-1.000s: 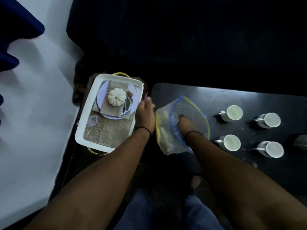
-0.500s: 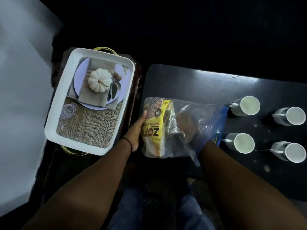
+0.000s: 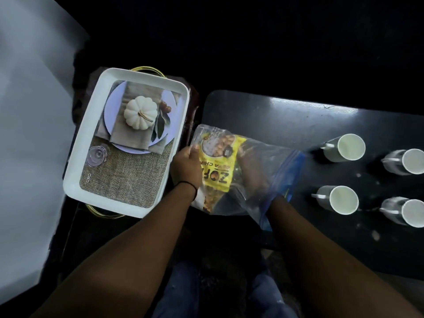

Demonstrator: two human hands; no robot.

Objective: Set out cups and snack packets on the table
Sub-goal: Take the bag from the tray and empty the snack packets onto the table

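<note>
A clear zip bag [image 3: 270,166] with a blue rim lies at the near left end of the black table [image 3: 286,120]. A yellow snack packet [image 3: 218,164] shows through the plastic. My left hand [image 3: 187,167] grips the closed left end of the bag from outside. My right hand [image 3: 251,173] is inside the bag, seen dimly through the plastic beside the packet; its grip is unclear. Several white cups stand in two rows on the right: one far [image 3: 345,148], one near [image 3: 339,199], and others behind them [image 3: 408,161].
A white tray [image 3: 91,143] printed with a pumpkin place setting sits left of the table on a dark stand with gold handles. A pale sheet [image 3: 29,134] covers the far left. My knees in jeans [image 3: 176,292] are below.
The bag has turned so its opening faces right and my right hand has gone deeper inside. My left hand has shifted onto the bag's left end, over the packet.
</note>
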